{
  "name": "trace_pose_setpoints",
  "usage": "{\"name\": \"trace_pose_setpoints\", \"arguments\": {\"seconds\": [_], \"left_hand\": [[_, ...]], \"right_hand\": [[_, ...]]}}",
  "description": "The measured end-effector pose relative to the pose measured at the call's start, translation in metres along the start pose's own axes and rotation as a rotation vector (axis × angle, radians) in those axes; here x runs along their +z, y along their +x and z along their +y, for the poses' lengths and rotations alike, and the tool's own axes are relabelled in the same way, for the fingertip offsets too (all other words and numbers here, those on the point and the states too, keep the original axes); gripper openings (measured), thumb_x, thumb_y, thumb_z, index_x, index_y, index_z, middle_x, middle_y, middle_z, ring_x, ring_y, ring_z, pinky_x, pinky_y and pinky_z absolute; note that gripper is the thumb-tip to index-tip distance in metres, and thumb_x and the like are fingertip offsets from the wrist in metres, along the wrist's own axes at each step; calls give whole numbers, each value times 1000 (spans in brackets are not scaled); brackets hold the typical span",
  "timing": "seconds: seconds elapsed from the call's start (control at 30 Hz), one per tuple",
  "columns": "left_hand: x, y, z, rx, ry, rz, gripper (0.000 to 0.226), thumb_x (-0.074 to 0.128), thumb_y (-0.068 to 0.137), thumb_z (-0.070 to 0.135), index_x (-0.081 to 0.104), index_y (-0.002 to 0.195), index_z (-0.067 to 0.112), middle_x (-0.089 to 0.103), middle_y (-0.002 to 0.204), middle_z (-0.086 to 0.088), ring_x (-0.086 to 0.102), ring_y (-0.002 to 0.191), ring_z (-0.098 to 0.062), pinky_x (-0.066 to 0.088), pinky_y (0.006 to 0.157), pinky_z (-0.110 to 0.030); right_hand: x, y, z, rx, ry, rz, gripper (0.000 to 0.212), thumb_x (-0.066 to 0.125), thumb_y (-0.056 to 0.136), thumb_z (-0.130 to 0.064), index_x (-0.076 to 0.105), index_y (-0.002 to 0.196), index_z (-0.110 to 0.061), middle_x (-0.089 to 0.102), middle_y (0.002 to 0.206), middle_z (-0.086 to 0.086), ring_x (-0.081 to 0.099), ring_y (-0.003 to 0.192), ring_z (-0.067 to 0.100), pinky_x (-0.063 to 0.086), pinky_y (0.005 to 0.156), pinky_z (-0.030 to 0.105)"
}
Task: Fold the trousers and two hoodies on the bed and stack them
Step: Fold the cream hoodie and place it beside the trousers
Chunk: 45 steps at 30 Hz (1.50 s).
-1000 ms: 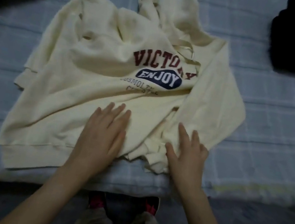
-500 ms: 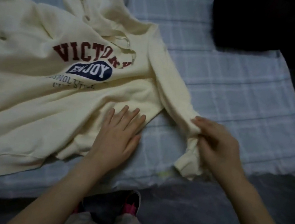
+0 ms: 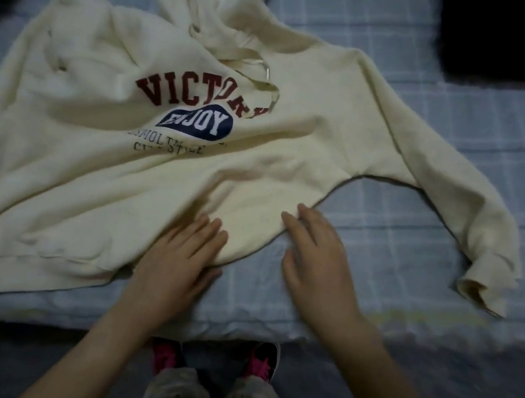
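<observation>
Since the earlier frame our right hand [image 3: 319,264] has released the sleeve [image 3: 460,211], now stretched away from the hoodie [image 3: 102,172] on the bed [image 3: 477,113]. Both hands lie flat with fingers spread, our left hand [image 3: 181,261] pressing the hoodie's hem.

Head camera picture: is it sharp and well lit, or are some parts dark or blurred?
Head view: dim light; the cream hoodie is readable but soft; the right hand is slightly motion-blurred; the far corners are nearly black; the bed edge bends from the wide lens.
</observation>
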State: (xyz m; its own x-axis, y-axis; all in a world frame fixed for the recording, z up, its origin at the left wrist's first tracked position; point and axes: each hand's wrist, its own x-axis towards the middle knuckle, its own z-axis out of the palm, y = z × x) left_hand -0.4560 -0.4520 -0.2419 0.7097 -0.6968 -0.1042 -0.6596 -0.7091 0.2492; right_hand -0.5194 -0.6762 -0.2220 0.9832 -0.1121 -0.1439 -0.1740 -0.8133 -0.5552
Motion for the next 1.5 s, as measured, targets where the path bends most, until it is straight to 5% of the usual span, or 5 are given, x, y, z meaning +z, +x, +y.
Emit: {"name": "trace_pose_setpoints", "arguments": {"seconds": [0.27,0.67,1.07,1.33,1.5], "left_hand": [[-23,6,106,24,-100,93,34,53,82,29,77,101,15,74,82,1,69,63,-17,47,47,-27],[-14,-15,-4,-276,-68,154,54,30,100,34,43,147,12,39,154,-10,33,144,-32,17,118,-50],[-22,-81,-81,-256,-135,166,51,38,95,27,50,140,8,47,148,-14,43,136,-36,27,112,-57],[-36,-145,-188,-954,-364,295,66,52,90,42,34,151,24,29,154,-20,26,137,-40,19,114,-46],[-38,-150,-197,-616,-515,315,58,60,91,4,44,146,14,58,125,-13,50,117,-26,38,102,-25]], "right_hand": [[-36,-7,0,311,375,283,38,55,99,-13,56,134,-26,59,129,-2,54,119,11,43,98,20],[25,-8,-44,8,-136,58,53,34,99,-34,42,150,-21,33,159,9,22,150,34,18,121,53],[73,-17,-70,38,-191,-33,58,28,99,-41,41,151,-21,34,160,6,22,150,31,14,121,54],[131,10,-183,-148,-80,1,51,45,99,-29,45,149,-18,35,159,7,24,150,29,14,122,52],[148,36,-214,-154,-126,20,52,42,99,-30,44,149,-18,33,160,7,22,151,30,16,121,55]]}}
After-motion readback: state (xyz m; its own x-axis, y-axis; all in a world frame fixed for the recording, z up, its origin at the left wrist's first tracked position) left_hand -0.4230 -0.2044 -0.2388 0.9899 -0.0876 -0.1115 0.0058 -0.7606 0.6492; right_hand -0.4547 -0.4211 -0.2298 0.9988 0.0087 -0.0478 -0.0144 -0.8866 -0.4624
